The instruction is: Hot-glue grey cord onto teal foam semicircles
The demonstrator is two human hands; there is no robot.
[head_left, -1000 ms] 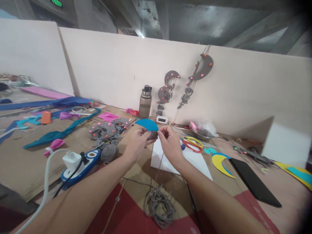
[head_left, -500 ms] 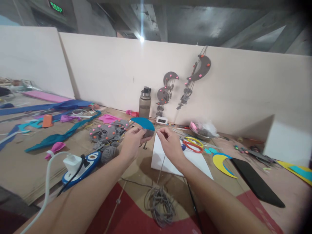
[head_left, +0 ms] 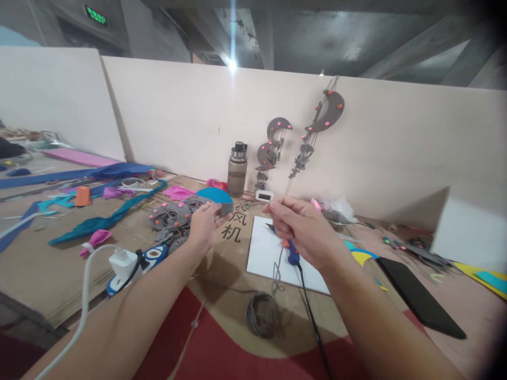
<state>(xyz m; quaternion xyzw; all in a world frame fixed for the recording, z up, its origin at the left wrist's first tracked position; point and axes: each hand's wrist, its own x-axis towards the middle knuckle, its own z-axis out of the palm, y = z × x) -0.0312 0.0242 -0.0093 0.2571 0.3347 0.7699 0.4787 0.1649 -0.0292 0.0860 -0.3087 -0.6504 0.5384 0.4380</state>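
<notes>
My left hand [head_left: 206,224] pinches a rounded blue and grey felt piece [head_left: 216,196] between thumb and fingers, over the cardboard left of centre. To the right, my right hand [head_left: 299,221] is closed in a pinch on grey yarn [head_left: 280,264], which hangs down to a loose coil [head_left: 262,316] on the table. Under the right hand lies a white board [head_left: 259,258] with a blue glue gun [head_left: 293,253] on it, partly hidden by the hand. Grey felt moons with pink and orange dots [head_left: 170,215] lie beside my left hand.
A bottle [head_left: 236,174] and small digital clock [head_left: 264,196] stand by the partition. Finished moon hangings [head_left: 336,111] hang there. A power strip [head_left: 152,257] with white charger sits left; a black phone-like slab [head_left: 422,298] and yellow-blue crescent [head_left: 362,257] lie right.
My hands have moved apart: the left with the felt piece to the left, the right with the yarn to the right and nearer. The yarn coil has shifted slightly, and the glue gun shows more.
</notes>
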